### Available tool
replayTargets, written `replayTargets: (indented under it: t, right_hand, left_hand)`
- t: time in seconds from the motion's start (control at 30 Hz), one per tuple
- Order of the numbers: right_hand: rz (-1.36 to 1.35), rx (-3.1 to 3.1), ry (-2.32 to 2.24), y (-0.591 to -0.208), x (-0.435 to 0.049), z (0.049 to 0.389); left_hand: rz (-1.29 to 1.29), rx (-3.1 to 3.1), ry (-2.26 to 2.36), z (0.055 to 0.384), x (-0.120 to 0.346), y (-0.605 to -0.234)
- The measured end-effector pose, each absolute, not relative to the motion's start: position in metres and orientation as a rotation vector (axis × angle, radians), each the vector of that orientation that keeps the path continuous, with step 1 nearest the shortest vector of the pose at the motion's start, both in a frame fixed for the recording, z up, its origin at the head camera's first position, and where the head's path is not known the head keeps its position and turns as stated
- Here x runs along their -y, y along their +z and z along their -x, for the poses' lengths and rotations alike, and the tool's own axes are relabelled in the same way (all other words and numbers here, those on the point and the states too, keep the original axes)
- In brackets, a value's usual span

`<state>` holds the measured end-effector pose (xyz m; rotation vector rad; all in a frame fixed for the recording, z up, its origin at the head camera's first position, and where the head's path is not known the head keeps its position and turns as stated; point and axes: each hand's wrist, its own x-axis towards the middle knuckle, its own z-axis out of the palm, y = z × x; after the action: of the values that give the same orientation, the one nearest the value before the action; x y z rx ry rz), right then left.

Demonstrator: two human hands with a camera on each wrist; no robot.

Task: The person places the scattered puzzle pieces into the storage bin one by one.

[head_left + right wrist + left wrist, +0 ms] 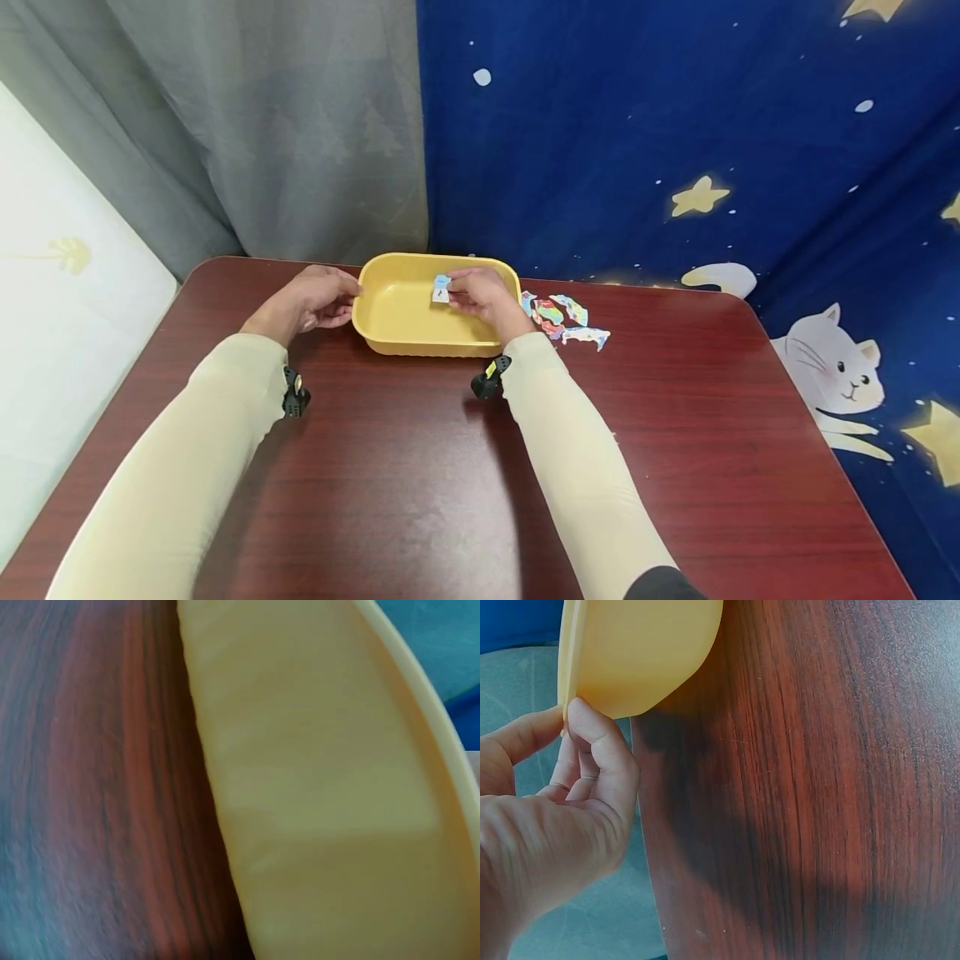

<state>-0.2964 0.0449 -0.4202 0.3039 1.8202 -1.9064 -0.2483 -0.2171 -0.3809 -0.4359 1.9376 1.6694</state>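
A yellow plastic basin (420, 347) stands near the far edge of the table. My left hand (324, 296) pinches its left rim between thumb and forefinger, which the left wrist view shows close up on the basin wall (645, 652). Over the basin's inside, my right hand (483, 296) pinches a small light-blue and white paper piece (441, 289) with a dark mark on it. In the right wrist view the basin's outer side (322, 780) fills much of the picture, and the fingers are hidden.
Several torn-looking colourful paper pieces (551, 312) lie on the table just right of the basin. The dark red wooden table (720, 433) reaches back to a grey curtain (315, 125) and a blue starry curtain (600, 125).
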Motion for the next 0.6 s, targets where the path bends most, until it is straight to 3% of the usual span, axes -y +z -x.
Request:
replayTargets:
  t: [0.6]
  right_hand:
    - [-0.314, -1.9, -1.742, -0.43, -0.001, 0.306]
  left_hand:
    - [0.43, -1.98, 1.66, 0.25, 0.216, -0.385]
